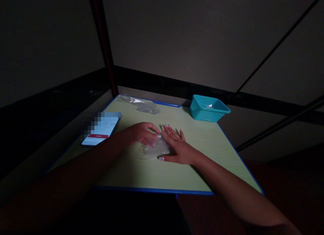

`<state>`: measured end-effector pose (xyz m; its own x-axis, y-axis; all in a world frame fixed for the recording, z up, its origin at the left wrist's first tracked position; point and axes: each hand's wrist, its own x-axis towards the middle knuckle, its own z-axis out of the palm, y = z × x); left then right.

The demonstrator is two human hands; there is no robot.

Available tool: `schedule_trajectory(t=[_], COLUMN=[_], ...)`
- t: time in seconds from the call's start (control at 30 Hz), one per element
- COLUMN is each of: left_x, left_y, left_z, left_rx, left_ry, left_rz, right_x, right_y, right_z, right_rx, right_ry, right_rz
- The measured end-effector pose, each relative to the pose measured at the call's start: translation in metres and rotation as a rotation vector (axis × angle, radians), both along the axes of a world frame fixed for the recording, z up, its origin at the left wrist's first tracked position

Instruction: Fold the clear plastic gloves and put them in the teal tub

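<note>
A clear plastic bag (158, 148) lies on the pale green table (152, 176), near its middle. My right hand (177, 145) rests flat with spread fingers on the bag's right edge and the table beside it. Over the upper left part of the bag is my left hand (146, 134), its thumb and forefinger curved towards each other near the top edge. The other left fingers are blurred, and part of them seems to be behind or inside the plastic. What the left fingers hold, if anything, cannot be made out.
A lit phone (101, 128) lies at the table's left side. More clear plastic (149, 108) lies near the back edge. At the back right corner stands a teal basket (205, 113) with something small and whitish in it. Walls close in behind and left.
</note>
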<state>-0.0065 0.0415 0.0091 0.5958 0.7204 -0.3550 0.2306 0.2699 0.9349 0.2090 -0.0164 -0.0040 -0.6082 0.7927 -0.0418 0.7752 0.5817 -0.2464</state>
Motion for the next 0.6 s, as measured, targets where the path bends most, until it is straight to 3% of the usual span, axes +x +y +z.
schedule_trajectory(t=[0.6], left_x=[-0.005], left_y=[0.009], left_z=[-0.012], left_rx=[0.062], left_ry=[-0.062], left_rz=[-0.036], right_x=[0.007], right_y=[0.002], right_z=[-0.007], right_rx=[-0.001], right_ry=[0.061], right_rz=[-0.028])
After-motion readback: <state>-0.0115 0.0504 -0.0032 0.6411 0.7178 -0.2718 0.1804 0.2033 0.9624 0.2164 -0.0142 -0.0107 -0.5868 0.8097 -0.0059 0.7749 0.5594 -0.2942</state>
